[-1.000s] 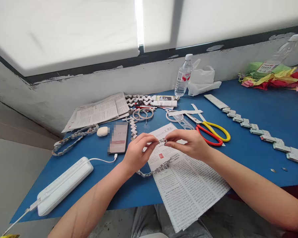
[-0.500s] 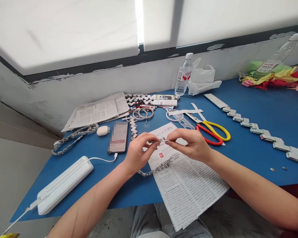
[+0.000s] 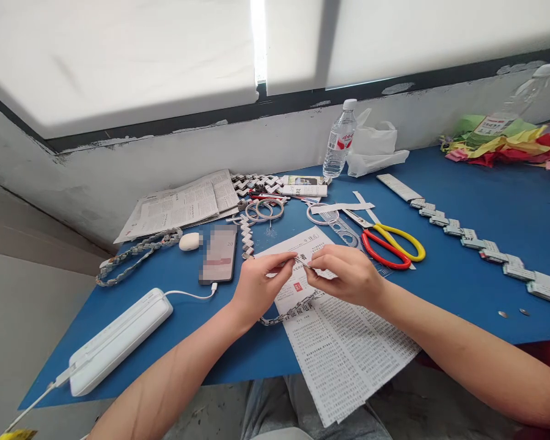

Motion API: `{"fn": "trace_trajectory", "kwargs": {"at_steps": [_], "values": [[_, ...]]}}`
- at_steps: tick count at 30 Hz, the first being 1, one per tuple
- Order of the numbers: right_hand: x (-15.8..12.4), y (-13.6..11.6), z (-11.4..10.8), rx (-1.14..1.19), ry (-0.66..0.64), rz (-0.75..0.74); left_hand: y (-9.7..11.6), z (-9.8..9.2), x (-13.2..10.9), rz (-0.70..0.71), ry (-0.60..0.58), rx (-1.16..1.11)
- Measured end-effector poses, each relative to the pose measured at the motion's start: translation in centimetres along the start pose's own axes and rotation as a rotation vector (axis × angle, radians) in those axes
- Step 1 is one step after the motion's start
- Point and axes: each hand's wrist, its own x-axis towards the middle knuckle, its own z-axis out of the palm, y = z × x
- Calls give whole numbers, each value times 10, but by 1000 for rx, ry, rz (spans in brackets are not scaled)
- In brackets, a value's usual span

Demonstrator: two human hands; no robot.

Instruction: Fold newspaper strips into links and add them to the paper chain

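Note:
My left hand (image 3: 262, 282) and my right hand (image 3: 348, 273) meet above the newspaper sheets (image 3: 343, 348), thumbs and forefingers pinched. Between the fingertips is a small, thin paper strip (image 3: 301, 261), mostly covered by the fingers. Below the hands a narrow woven paper chain (image 3: 286, 316) curves across the newspaper and the blue table (image 3: 229, 360). Just right of my right hand lie scissors (image 3: 389, 260) with one red and one yellow handle. Cut paper strips (image 3: 343, 208) rest near their blades, over a clear plastic ruler (image 3: 343, 231).
Left are a phone (image 3: 224, 260), a white earbud case (image 3: 189, 241), a white power strip (image 3: 119, 342) and a looped paper chain (image 3: 110, 275). Behind stand a water bottle (image 3: 340, 140) and tape rings (image 3: 271, 209). A long folded-paper zigzag (image 3: 472, 241) lies right.
Both hands have shifted slightly; the strip between the fingertips has tilted from nearly level, and my right fingers have moved their pinch a little lower. Everything else on the table stays put.

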Motion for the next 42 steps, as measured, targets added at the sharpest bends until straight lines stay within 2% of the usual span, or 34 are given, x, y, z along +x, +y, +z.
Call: {"fn": "trace_trajectory", "kwargs": {"at_steps": [2, 5, 9, 12, 18, 22, 26, 31, 35, 38, 42], "values": [[-2, -3, 5, -46, -42, -39, 1, 2, 0, -130, -17, -75], [-3, -6, 10, -51, -87, -21, 3, 3, 2, -275, -87, -254], [-3, -3, 12, 49, -73, 51, 3, 0, 5, -405, -197, -567], [-3, 0, 11, 126, -64, 63, 3, -3, 7, -478, -247, -722], [-4, 1, 9, 202, -140, 166, 6, -6, 10, -525, -310, -722], [-1, 4, 4, 261, -147, 290, 7, -6, 11, -534, -288, -690], [0, 9, 1, 266, -174, 197, 6, -7, 10, -630, -288, -740], [-4, 11, 5, 208, -142, 85, 5, -7, 10, -763, -336, -932], [-4, 10, 4, 179, -52, 73, 5, -8, 11, -727, -336, -1024], [-3, 8, 3, 192, 10, 102, 6, -6, 10, -645, -345, -899], [-4, 5, 4, 248, 44, 164, 6, -5, 8, -575, -288, -712]]}}
